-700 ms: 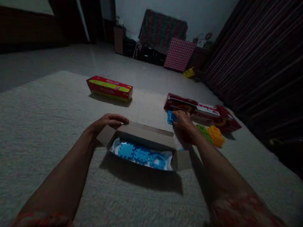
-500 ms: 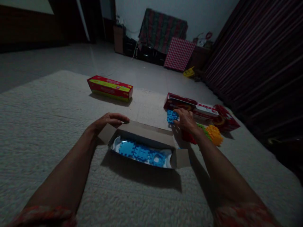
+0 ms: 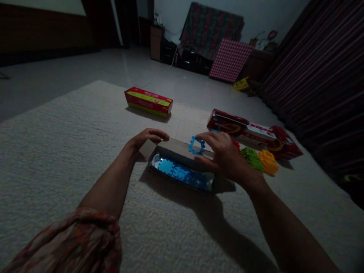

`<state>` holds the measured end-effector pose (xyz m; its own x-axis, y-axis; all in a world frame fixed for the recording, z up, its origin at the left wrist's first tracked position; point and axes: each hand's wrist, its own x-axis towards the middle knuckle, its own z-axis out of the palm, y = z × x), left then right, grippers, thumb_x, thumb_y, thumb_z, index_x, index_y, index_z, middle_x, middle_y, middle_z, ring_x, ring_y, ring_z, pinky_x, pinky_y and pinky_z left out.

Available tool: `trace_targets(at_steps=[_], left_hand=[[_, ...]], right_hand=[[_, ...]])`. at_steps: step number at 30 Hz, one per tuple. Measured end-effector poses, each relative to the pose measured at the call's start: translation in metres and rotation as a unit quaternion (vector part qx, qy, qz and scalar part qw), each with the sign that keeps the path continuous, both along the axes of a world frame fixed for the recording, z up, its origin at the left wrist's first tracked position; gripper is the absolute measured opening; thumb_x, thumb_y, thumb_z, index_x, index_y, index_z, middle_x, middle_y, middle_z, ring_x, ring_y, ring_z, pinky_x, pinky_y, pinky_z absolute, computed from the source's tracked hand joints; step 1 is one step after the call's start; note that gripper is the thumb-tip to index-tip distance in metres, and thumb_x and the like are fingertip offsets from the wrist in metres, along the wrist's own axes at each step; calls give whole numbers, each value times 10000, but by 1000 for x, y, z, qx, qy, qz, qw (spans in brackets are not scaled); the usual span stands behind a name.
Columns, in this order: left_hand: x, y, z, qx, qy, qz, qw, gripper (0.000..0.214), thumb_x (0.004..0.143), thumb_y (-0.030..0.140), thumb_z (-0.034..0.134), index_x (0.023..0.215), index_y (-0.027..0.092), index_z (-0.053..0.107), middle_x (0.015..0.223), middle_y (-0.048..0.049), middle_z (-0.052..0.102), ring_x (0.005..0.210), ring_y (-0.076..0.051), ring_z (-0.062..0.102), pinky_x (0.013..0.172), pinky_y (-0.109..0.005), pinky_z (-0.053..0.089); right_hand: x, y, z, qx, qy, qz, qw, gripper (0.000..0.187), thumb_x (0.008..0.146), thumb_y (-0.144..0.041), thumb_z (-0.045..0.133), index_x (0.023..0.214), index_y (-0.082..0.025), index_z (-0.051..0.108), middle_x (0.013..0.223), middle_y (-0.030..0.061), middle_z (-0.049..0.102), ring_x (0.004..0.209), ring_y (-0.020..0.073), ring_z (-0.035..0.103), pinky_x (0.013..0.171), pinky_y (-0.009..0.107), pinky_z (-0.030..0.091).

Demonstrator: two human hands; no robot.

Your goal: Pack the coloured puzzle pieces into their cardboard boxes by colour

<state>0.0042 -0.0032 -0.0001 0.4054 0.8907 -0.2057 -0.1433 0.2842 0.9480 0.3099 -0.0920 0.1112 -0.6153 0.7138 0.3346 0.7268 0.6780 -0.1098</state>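
An open cardboard box lies on the quilted mat, its flaps folded out. Inside it, flat blue interlocking toy pieces lie in a row over a white lining. My left hand grips the box at its far left corner, fingertips on the back flap. Above the box's right half, my right hand pinches a square blue interlocking frame piece between thumb and fingers. Beyond my right wrist sit stacks of green pieces and yellow pieces, with red ones partly hidden by the hand.
A closed red and yellow box stands farther back on the mat. To the right are dark red boxes end to end. Past the mat are tiled floor, a checked cloth panel, a yellow object and a striped curtain.
My right hand has moved from the blue stack by the red boxes to above the open box, carrying a blue frame piece. My left hand stays at the box corner. The view has shifted.
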Motion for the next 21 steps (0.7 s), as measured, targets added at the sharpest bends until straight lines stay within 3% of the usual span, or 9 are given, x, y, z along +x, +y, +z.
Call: trace_targets(at_steps=[4, 10, 21], left_hand=[[0, -2, 3, 12, 1, 2, 1000, 342, 674, 128, 721, 1002, 156, 815, 991, -104, 783, 741, -183, 683, 701, -321, 519], [2, -2, 6, 9, 8, 12, 1000, 333, 644, 121, 721, 958, 162, 823, 988, -97, 786, 781, -188, 687, 709, -314, 531], [1, -2, 5, 16, 14, 3, 1000, 333, 671, 131, 720, 987, 173, 816, 978, -84, 790, 745, -172, 672, 702, -310, 516]], right_hand=[[-17, -17, -5, -39, -27, 11, 999, 427, 892, -335, 712, 1281, -198, 600, 1224, 143, 690, 1104, 317, 612, 976, 477, 399], [-15, -30, -17, -97, -57, 12, 994, 453, 825, -262, 781, 1241, -187, 619, 1217, 139, 690, 1156, 320, 602, 1034, 501, 369], [-17, -33, -32, -111, -78, 35, 990, 447, 821, -297, 792, 1226, -208, 625, 1179, 121, 681, 1159, 314, 587, 1057, 547, 365]])
